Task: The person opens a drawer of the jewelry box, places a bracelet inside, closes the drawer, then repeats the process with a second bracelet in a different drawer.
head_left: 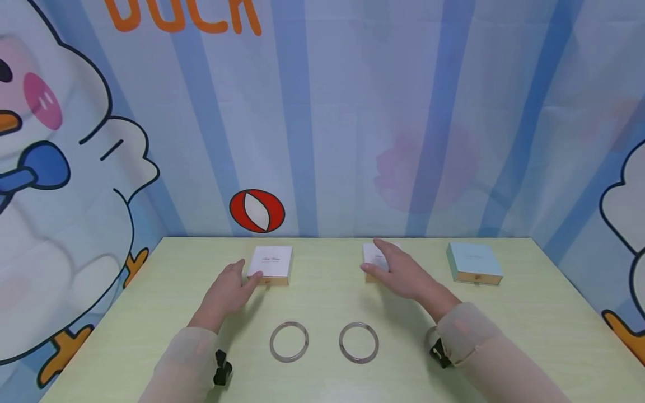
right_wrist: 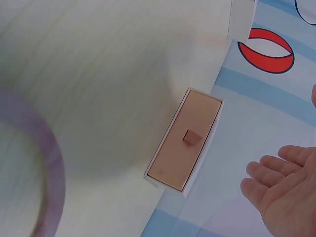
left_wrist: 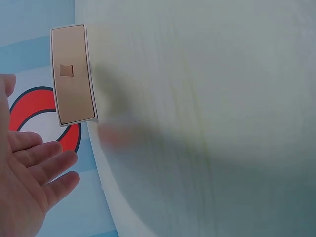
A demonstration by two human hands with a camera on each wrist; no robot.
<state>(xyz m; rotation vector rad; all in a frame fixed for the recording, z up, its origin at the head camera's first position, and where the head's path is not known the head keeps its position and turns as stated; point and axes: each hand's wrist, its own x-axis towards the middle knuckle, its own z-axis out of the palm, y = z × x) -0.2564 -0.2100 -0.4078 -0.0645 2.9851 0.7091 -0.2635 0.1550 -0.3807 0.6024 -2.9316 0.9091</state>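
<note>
My left hand (head_left: pixel 227 294), fingers spread, reaches to the left side of a white drawer box (head_left: pixel 270 260), its thumb overlapping the box's front corner. In the left wrist view the tan drawer front (left_wrist: pixel 78 98) with its small pull tab shows apart from the fingers. My right hand (head_left: pixel 405 274) hovers over a second white box (head_left: pixel 373 255) and partly hides it; its fingers are extended with nothing in them. This box's tan drawer front (right_wrist: pixel 173 158) faces me in the right wrist view. Two greyish bangles, one left (head_left: pixel 289 359) and one right (head_left: pixel 358 360), lie in front.
A pale blue drawer box (head_left: pixel 473 258) stands at the back right of the light wooden table (head_left: pixel 322 302). Another bangle (head_left: pixel 428 337) is partly hidden under the right wrist. Behind the table's back edge hangs a striped blue cartoon curtain (head_left: pixel 342 123).
</note>
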